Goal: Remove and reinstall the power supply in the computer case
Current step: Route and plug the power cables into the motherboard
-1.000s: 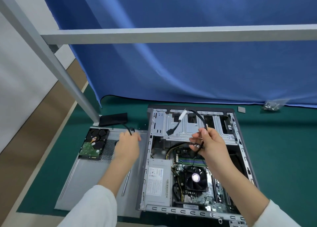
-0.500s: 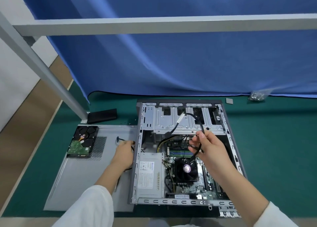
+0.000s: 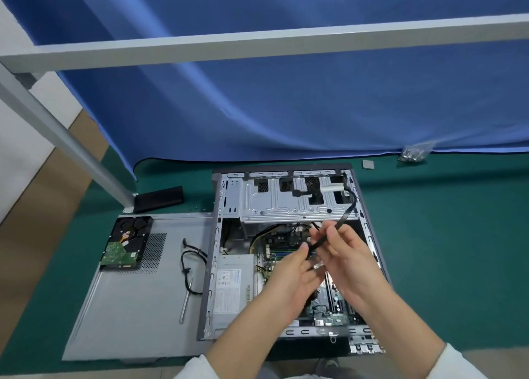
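Right hand (image 3: 347, 260): above the open computer case (image 3: 369, 235), fingers pinching a flat black cable (image 3: 347, 211) that rises away from it to the drive cage (image 3: 286, 204).
Left hand (image 3: 297, 272): just left of the right hand, thumb and fingers closed on the lower end of the same cable.
Power supply (image 3: 233, 288): grey box with a white label, seated in the case just left of the left hand, against the case's left wall.
Counter (image 3: 446, 250): covered in dark green matting; the case lies flat on it under both hands.
Side panel (image 3: 134, 301): grey sheet lying flat, well left of the left hand, touching the case.
Hard drive (image 3: 126, 242): board side up on the panel's far left corner.
Loose cable (image 3: 191, 264): black, coiled on the panel, with a thin metal rod (image 3: 186, 301) lying just beside it.
Room: blue cloth (image 3: 286, 98) hangs beyond the hands down to the counter; a grey metal frame (image 3: 257, 45) crosses in front of it; a small bag of screws (image 3: 413, 153) lies far right of the hands at the cloth's hem; tan floor (image 3: 43, 201) at far left.
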Available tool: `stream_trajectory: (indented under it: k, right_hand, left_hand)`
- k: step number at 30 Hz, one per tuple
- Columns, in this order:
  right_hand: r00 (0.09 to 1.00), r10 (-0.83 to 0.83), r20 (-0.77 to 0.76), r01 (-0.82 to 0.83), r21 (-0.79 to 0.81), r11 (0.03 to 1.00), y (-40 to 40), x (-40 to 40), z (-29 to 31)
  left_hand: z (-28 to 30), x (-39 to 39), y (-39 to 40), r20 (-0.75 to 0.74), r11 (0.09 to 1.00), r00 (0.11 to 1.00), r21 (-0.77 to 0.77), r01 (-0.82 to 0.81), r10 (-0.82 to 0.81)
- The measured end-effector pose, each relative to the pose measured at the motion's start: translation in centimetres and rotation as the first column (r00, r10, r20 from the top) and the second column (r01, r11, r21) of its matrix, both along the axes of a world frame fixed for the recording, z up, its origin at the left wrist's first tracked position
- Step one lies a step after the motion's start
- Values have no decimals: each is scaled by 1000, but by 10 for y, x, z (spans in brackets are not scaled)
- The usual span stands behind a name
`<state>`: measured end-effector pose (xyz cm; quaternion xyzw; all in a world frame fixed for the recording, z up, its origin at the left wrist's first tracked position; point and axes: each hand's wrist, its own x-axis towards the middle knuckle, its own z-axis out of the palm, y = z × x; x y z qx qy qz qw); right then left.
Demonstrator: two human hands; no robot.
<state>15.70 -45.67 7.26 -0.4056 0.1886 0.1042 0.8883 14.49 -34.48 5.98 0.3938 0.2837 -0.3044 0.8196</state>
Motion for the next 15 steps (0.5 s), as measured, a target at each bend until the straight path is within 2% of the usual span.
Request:
stream_trajectory:
  k: [2,4,7,9,11,13,15]
  right_hand:
    - [1000,17,9,-17,-1,1000,-5,-5,-4]
    - [997,74,22,-72,-78,994,-9,-10,-5]
    - [982,188,1,-184,-185,965,-21,-13,-4]
    - [971,236,-43,-239,-129,962,-32,-12,-4]
    - [982,159,-105,-156,37,987,-44,-8,-4]
    - [985,7,-172,20,157,987,-58,-4,-5]
    - [983,-33,-182,40,35,999,-71,-1,-6]
  left_hand:
    - [-3,4,-5,-31,993,994,-54,-107,106]
    - [-5,11,-4,-28,982,982,-24,-187,186]
    - [-4,18,2,-2,972,972,-14,-234,234]
    - [-3,21,8,30,972,971,-8,-237,237]
    - [-4,23,15,77,971,970,32,-235,232]
    - [-4,23,22,153,970,973,149,-193,170]
    - [-4,22,29,245,940,968,319,-125,45]
